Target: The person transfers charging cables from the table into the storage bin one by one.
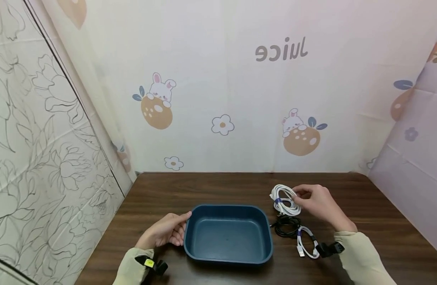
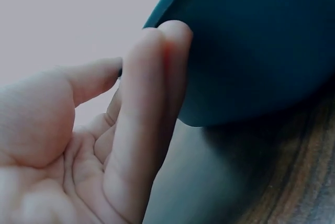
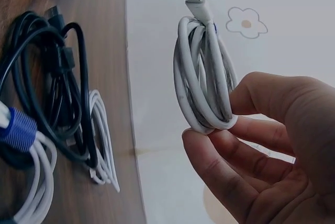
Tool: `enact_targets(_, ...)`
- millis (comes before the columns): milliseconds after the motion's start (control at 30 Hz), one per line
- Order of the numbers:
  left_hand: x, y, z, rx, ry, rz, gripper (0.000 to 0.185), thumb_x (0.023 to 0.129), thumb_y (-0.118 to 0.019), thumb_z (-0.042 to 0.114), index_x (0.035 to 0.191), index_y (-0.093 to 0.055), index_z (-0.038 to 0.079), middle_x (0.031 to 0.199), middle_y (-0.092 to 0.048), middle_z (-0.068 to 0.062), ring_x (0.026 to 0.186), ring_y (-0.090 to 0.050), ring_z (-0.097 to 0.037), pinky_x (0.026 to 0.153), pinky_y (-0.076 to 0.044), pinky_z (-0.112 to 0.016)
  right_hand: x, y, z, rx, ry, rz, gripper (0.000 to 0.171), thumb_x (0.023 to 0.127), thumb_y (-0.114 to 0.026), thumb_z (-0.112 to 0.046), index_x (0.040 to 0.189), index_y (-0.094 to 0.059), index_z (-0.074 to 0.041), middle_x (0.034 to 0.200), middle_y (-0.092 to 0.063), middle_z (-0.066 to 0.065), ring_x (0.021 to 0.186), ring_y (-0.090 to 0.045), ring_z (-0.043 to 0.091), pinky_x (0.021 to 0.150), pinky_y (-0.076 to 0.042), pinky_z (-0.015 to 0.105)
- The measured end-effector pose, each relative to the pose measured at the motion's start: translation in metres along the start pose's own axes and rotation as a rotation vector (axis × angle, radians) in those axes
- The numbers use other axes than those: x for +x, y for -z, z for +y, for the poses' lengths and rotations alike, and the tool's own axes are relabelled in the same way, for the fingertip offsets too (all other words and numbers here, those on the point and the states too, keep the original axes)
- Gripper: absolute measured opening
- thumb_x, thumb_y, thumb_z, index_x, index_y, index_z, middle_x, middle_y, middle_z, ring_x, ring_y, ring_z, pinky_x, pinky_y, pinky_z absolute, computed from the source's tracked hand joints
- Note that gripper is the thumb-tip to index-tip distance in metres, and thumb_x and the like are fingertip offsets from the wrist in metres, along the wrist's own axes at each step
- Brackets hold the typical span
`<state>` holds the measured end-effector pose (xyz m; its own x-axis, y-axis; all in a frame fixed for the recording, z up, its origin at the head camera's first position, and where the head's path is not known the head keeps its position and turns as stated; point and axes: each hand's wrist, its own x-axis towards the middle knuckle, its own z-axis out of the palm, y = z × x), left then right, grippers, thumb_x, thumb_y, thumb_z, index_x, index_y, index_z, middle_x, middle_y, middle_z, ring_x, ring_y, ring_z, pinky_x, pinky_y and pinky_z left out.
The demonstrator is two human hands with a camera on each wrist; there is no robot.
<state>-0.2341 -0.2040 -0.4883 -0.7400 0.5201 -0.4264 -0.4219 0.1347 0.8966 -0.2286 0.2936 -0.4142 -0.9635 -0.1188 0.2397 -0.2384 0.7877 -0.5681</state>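
Observation:
My left hand [image 1: 168, 229] is beside the dark blue rectangular tray [image 1: 228, 262], its thumb tip at the left rim and its other fingers along the outer wall. In the left wrist view, nearly straight fingers [image 2: 144, 109] overlap the tray's side [image 2: 251, 51]. My right hand [image 1: 316, 202] pinches a coiled white cable [image 3: 204, 77] between thumb and fingers, raised over the table with its metal plug pointing up. Below it lie a thin white cable coil [image 3: 104, 150], a black cable coil [image 1: 286, 226] and a white USB cable [image 1: 303, 228] with a dark blue tie.
The dark wooden table [image 1: 197, 186] ends at a printed curtain [image 1: 222, 79] behind. A patterned panel [image 1: 44, 138] stands along the left side. Small black wrist cameras, such as the right one [image 1: 330, 249], sit by both sleeves.

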Motion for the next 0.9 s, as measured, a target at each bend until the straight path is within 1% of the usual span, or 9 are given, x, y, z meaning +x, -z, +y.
enact_targets(200,0.0,0.0,0.0,-0.016,0.014,0.001,0.053,0.102,-0.056,0.055,0.075,-0.065,0.01,0.06,-0.066,0.001,0.048,-0.065,-0.008,0.047,-0.056,-0.021,0.005,-0.002,-0.005,0.021,0.025,0.0,0.018,0.091,-0.074,-0.012,0.108,-0.077,-0.006,0.09,-0.074,0.004,0.079,-0.067,0.016,0.059,-0.051,0.024)
enact_targets(433,0.003,0.001,-0.001,-0.04,0.015,-0.022,0.054,0.103,-0.054,0.055,0.075,-0.065,0.01,0.06,-0.066,0.001,0.048,-0.065,-0.007,0.047,-0.056,-0.021,0.008,-0.006,-0.01,0.031,0.026,0.013,0.018,0.091,-0.074,-0.013,0.108,-0.077,-0.007,0.089,-0.074,0.003,0.08,-0.071,0.017,0.059,-0.053,0.025)
enact_targets(733,0.005,0.004,-0.003,-0.054,0.01,-0.056,0.054,0.104,-0.052,0.054,0.073,-0.065,0.011,0.059,-0.066,0.002,0.049,-0.066,-0.007,0.048,-0.057,-0.021,0.015,-0.015,-0.021,0.082,0.034,-0.027,0.019,0.092,-0.072,-0.013,0.11,-0.076,-0.008,0.09,-0.073,0.003,0.076,-0.065,0.015,0.059,-0.053,0.025)
enact_targets(900,0.007,0.006,-0.003,-0.062,0.007,-0.075,0.055,0.104,-0.052,0.054,0.073,-0.065,0.011,0.059,-0.066,0.002,0.05,-0.066,-0.007,0.048,-0.057,-0.02,0.019,-0.019,-0.026,0.095,0.039,-0.033,0.019,0.092,-0.071,-0.013,0.11,-0.076,-0.008,0.09,-0.073,0.003,0.076,-0.066,0.014,0.06,-0.054,0.026)
